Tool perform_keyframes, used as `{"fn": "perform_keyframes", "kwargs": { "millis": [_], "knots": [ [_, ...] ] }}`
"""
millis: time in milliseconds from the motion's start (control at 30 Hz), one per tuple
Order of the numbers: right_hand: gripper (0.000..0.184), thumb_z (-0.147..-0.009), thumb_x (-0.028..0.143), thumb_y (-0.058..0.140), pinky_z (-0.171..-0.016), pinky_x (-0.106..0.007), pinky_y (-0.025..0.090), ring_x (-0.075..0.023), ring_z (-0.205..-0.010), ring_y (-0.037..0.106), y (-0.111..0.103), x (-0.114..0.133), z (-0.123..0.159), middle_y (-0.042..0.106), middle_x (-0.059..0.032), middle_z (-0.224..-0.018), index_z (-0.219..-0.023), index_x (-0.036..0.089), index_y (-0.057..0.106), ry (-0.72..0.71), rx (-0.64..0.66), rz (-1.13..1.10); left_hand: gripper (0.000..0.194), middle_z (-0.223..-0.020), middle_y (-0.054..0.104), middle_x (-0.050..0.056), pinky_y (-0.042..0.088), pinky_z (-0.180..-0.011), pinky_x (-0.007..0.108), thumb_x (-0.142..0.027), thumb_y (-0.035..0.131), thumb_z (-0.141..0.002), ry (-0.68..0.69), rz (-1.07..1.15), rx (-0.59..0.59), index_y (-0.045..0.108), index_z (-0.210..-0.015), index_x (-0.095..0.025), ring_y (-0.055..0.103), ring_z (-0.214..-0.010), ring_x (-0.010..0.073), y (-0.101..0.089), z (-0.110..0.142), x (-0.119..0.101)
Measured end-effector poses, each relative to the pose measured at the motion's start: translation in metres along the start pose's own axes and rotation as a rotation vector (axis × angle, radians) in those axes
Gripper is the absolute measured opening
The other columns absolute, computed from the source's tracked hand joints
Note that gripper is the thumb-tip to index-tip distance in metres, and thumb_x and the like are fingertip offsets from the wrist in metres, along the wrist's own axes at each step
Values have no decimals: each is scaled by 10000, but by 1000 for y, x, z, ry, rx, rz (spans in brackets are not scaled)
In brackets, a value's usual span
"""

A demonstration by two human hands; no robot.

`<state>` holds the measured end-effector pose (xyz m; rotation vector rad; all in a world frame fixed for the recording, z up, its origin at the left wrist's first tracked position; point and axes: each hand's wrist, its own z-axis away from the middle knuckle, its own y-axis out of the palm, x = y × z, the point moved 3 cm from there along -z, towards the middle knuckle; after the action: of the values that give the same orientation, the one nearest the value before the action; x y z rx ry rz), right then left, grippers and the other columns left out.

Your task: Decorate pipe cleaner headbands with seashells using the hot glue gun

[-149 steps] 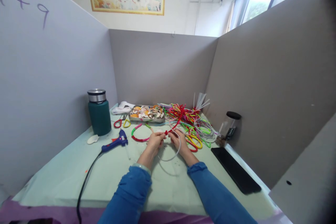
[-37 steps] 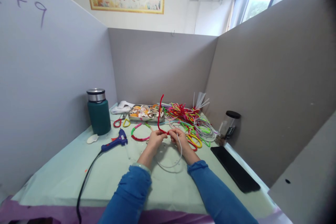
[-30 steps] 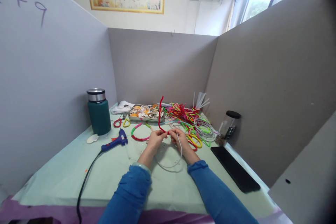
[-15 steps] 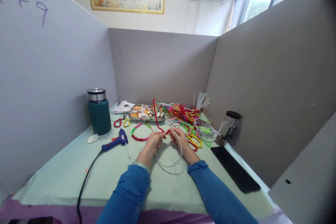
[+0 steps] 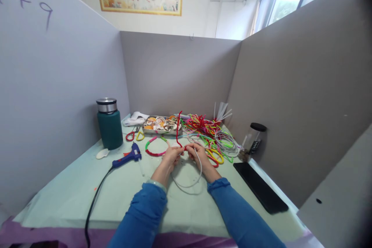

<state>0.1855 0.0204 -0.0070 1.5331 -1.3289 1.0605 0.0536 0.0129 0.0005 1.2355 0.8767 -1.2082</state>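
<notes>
My left hand [image 5: 171, 157] and my right hand [image 5: 200, 155] meet above the table, fingers pinched close together. Between their fingertips a red pipe cleaner [image 5: 178, 131] is bent around a pale grey wire ring [image 5: 187, 187], and its free end sticks up. The ring hangs below in a loose loop that runs into both hands. My left hand grips the ring where the red fuzz begins; my right fingertips pinch the pipe cleaner. Just left of my hands lies a finished-looking ring wrapped in pink, green and red pipe cleaner [image 5: 155, 154].
A blue glue gun [image 5: 128, 158], scissors [image 5: 130, 136] and a green flask [image 5: 109, 130] are at left. Behind stand a tray of shells [image 5: 162, 132] and heaped pipe cleaners [image 5: 203, 124]. Coiled wire [image 5: 228, 143], yellow-and-red scissors [image 5: 217, 156], a jar [image 5: 254, 139] and a black phone [image 5: 260, 188] are right.
The upright free end of the red pipe cleaner has swung to the right, and less red shows between my fingertips. Both hands have stayed nearly in place.
</notes>
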Motion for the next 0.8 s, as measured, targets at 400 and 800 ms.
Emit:
{"fn": "perform_keyframes", "kwargs": {
  "millis": [400, 800],
  "knots": [
    [312, -680, 489, 677, -427, -236, 249, -95, -433, 362, -1, -2, -1, 454, 52, -478, -692, 182, 623, 21, -40, 7, 354, -571, 534, -33, 97, -369, 204, -438, 729, -594, 92, -45, -24, 540, -669, -148, 266, -354, 14, -1, -1, 0],
    [311, -681, 478, 685, -417, -237, 223, -87, -419, 342, 1, 1, 0, 439, 56, -456, -662, 180, 597, 7, -58, -15, 281, -545, 600, -14, 298, -440, 202, -387, 721, -625, 293, -197, -183, 553, -714, -180, 433, -400, 77, -4, -8, -1]
  ]
}}
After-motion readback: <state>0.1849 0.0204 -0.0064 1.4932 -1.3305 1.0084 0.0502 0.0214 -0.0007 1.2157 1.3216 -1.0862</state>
